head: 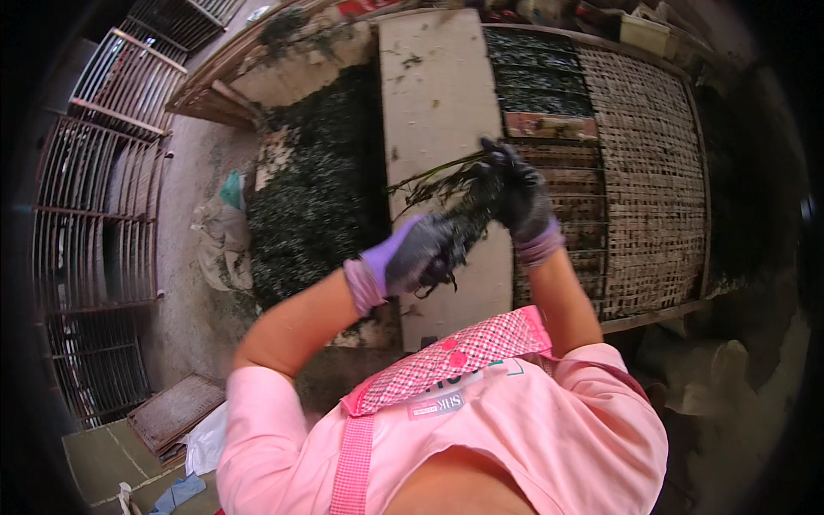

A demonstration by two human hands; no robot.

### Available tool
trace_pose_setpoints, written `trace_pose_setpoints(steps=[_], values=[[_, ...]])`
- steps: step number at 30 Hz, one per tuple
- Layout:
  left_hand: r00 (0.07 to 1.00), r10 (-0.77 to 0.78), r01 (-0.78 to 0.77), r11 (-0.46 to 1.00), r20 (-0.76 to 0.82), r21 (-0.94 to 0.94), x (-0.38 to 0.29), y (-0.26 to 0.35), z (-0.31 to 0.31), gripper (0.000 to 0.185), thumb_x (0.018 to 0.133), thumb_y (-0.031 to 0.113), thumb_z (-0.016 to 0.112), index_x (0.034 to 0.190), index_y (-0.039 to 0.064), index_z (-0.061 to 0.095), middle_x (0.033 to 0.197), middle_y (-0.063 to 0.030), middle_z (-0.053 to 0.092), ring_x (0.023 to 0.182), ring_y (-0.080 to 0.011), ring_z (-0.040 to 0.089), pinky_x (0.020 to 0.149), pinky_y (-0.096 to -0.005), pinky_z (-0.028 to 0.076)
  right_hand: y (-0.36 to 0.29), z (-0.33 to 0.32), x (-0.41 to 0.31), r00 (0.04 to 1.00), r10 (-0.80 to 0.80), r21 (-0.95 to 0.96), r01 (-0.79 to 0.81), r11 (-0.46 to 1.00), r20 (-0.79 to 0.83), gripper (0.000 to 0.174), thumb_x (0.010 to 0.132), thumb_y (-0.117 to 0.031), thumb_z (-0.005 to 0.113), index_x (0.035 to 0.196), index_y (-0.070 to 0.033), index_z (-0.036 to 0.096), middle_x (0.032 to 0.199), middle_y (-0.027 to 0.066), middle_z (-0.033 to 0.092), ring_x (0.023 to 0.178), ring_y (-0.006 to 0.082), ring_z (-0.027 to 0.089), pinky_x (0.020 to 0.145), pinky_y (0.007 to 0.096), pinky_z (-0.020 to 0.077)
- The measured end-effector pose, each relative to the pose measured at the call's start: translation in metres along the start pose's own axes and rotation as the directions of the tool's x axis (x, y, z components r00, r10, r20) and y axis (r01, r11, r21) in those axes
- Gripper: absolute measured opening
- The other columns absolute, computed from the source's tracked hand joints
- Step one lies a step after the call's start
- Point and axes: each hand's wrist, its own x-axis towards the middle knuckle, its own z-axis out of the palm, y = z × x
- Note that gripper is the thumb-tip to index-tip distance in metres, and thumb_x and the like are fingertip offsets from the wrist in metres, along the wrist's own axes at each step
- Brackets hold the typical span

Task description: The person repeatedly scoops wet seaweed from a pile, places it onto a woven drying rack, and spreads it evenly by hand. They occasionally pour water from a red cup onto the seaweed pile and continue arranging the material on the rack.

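My left hand (417, 252), in a purple work glove with a dark coated palm, grips the lower end of a bunch of dark, wet-looking plant strands (475, 205). My right hand (520, 192), gloved the same way, holds the upper end, where a few thin green stalks (441, 170) stick out to the left. The bunch hangs tilted between both hands above a long pale board (444, 109). Dark scraps dot the board. To its left lies a large heap of dark leafy material (315, 212); whether it is seaweed or leaves I cannot tell.
Right of the board are a slatted rack (570, 183) with dark material at its far end and a woven lattice panel (650, 174). A pale sack (225, 241) slumps beside the heap. Metal-barred frames (96, 225) line the left. Stacked flat panels (177, 409) lie at lower left.
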Motion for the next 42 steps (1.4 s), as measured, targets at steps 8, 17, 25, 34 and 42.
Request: trace_pose_setpoints(steps=[8, 17, 25, 34, 42], values=[[0.933, -0.026, 0.09, 0.983, 0.359, -0.162, 0.175, 0.003, 0.033, 0.022, 0.097, 0.029, 0.051, 0.096, 0.01, 0.062, 0.061, 0.0071, 0.05, 0.047, -0.003, 0.044, 0.041, -0.0195, 0.035, -0.264, -0.084, -0.091, 0.906, -0.3, -0.666, 0.028, 0.746, -0.298, 0.028, 0.097, -0.018, 0.048, 0.123, -0.01, 0.056, 0.111, 0.008, 0.064, 0.102, 0.0242, 0.062, 0.088, 0.0401, 0.0529], [0.129, 0.9, 0.021, 0.417, -0.416, 0.909, 0.274, 0.007, -0.061, 0.035, 0.083, 0.023, 0.068, 0.11, 0.002, 0.059, 0.105, -0.0167, 0.062, 0.1, -0.0298, 0.058, 0.088, -0.0393, 0.046, -0.195, -0.25, -0.068, 0.534, -0.715, -0.847, -0.508, 0.156, -0.451, 0.022, 0.092, -0.018, 0.051, 0.101, -0.004, 0.066, 0.091, 0.0164, 0.068, 0.081, 0.0306, 0.065, 0.073, 0.0362, 0.0522], [0.248, 0.954, 0.302, 0.089, -0.168, 0.949, 0.292, -0.037, 0.003, 0.018, 0.085, 0.021, 0.057, 0.101, 0.016, 0.061, 0.117, -0.0055, 0.053, 0.113, -0.0264, 0.048, 0.096, -0.0458, 0.037, -0.272, -0.136, -0.08, 0.373, -0.8, -0.68, -0.731, 0.059, -0.471, 0.021, 0.083, -0.016, 0.068, 0.1, -0.004, 0.069, 0.088, 0.0131, 0.07, 0.075, 0.0299, 0.067, 0.07, 0.0377, 0.053], [0.369, 0.874, 0.336, 0.191, -0.316, 0.922, 0.299, -0.034, 0.0, 0.019, 0.084, 0.018, 0.055, 0.101, 0.019, 0.062, 0.117, -0.0041, 0.055, 0.107, -0.0268, 0.053, 0.082, -0.0434, 0.046, -0.342, -0.034, -0.057, 0.547, -0.598, -0.785, -0.567, 0.249, -0.585, 0.032, 0.088, -0.014, 0.065, 0.12, -0.007, 0.062, 0.097, 0.0075, 0.069, 0.077, 0.0184, 0.064, 0.067, 0.0289, 0.0509], [0.391, 0.891, 0.006, 0.25, -0.233, 0.968, 0.269, -0.032, -0.006, 0.028, 0.087, 0.013, 0.05, 0.112, 0.012, 0.061, 0.123, -0.0108, 0.054, 0.114, -0.0326, 0.05, 0.099, -0.0416, 0.041, -0.175, -0.079, -0.004, 0.882, -0.468, -0.669, -0.383, -0.637, -0.058, 0.023, 0.086, -0.022, 0.066, 0.096, -0.002, 0.068, 0.089, 0.0086, 0.07, 0.078, 0.0256, 0.066, 0.075, 0.035, 0.0521]])
